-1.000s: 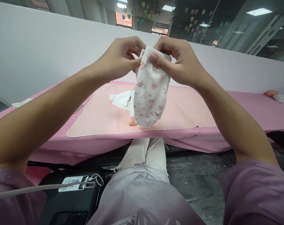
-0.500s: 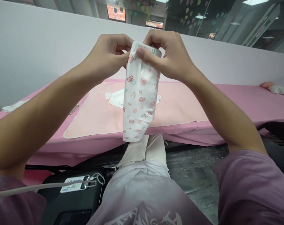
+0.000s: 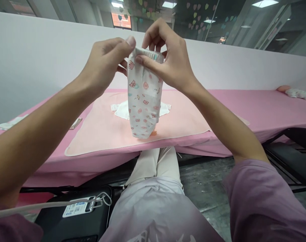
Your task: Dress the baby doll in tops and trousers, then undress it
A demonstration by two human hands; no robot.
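While a white printed garment [image 3: 144, 97] hangs lengthwise in midair, in front of the peach mat [image 3: 94, 134], both hands meet at its ribbed band [image 3: 149, 53]. The right hand [image 3: 176, 58] grips the band, thumb pressed flat on the near face just below the ribbing, its other fingers bent and raised on the far side, with an open gap between index finger and thumb. At the band's left corner, the left hand [image 3: 104, 64] has its thumb pointing up and some fingers bent along the garment's left edge; whether it pinches the fabric I cannot tell. Beyond, a white top [image 3: 122, 109] lies on the mat, partly hidden by the garment, over a pink table cover [image 3: 243, 104].
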